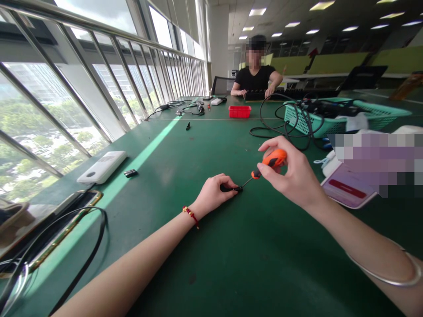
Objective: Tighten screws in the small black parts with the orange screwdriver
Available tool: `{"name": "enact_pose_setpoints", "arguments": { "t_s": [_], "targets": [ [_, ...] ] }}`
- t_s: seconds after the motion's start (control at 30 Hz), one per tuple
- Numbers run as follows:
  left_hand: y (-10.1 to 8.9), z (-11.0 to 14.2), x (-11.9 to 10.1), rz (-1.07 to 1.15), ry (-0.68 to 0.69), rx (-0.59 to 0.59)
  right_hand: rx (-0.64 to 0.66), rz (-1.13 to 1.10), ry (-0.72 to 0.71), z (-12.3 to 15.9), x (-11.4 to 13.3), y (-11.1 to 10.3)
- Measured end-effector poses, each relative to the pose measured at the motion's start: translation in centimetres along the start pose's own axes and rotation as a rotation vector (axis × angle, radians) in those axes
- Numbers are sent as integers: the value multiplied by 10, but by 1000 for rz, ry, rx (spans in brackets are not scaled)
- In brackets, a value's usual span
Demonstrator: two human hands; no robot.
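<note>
My left hand rests on the green table, its fingers closed round a small black part, mostly hidden by the fingers, so its kind is not clear. In my right hand is a screwdriver with an orange and black handle, gripped between thumb and fingers. Its thin metal shaft slants down to the left, and the tip meets the right end of the black part, or comes very close to it.
A white power bank and a small black piece lie at left. Beyond are another black piece and a red tray. A teal basket with cables stands right, near a phone. A person sits opposite.
</note>
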State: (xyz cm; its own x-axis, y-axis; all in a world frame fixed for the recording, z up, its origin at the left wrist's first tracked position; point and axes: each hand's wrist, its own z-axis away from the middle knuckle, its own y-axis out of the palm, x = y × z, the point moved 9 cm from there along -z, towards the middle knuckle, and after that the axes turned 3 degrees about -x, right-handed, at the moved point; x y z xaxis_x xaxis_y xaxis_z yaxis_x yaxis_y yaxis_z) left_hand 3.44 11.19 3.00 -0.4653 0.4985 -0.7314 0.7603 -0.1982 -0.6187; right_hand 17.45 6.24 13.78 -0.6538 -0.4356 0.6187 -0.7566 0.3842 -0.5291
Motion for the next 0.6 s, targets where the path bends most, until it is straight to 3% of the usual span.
{"name": "enact_pose_setpoints", "arguments": {
  "t_s": [0.13, 0.37, 0.6],
  "targets": [
    [0, 0, -1, -2, 5, 2, -23, 60, 49, 1, -5, 0],
    [0, 0, 0, -14, -5, -4, -32, -88, 51, 7, -8, 2],
    [-4, 3, -11, -133, 38, -46, -158, -108, 151, 37, -32, -6]
  ]
}}
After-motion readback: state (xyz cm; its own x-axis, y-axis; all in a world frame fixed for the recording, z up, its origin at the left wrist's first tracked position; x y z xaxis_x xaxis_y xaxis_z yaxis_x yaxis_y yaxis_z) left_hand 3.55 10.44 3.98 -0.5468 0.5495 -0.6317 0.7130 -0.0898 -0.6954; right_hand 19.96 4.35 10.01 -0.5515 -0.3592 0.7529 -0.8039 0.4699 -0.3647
